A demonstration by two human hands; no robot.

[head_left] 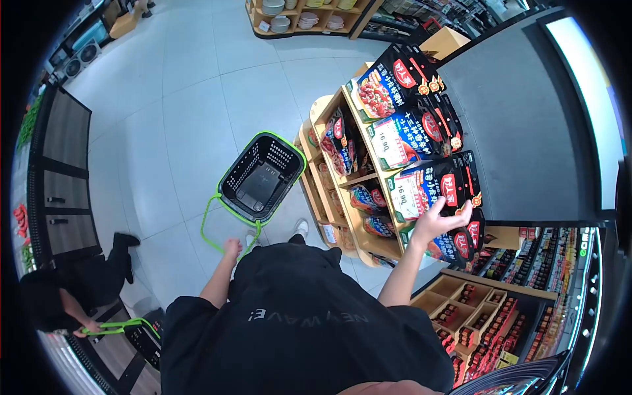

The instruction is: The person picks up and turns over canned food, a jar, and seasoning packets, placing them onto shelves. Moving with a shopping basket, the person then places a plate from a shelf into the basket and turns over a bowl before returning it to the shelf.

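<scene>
Bright indoor light with fisheye-curved, blackened edges.

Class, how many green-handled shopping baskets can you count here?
2. One shopping basket is at the person's left hand; the second basket is lower left, at another person's hand. Others may be hidden.

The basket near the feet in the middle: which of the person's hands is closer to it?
Left. The left hand is at the basket's green handle; the right hand is farther off, by the food packets.
</scene>
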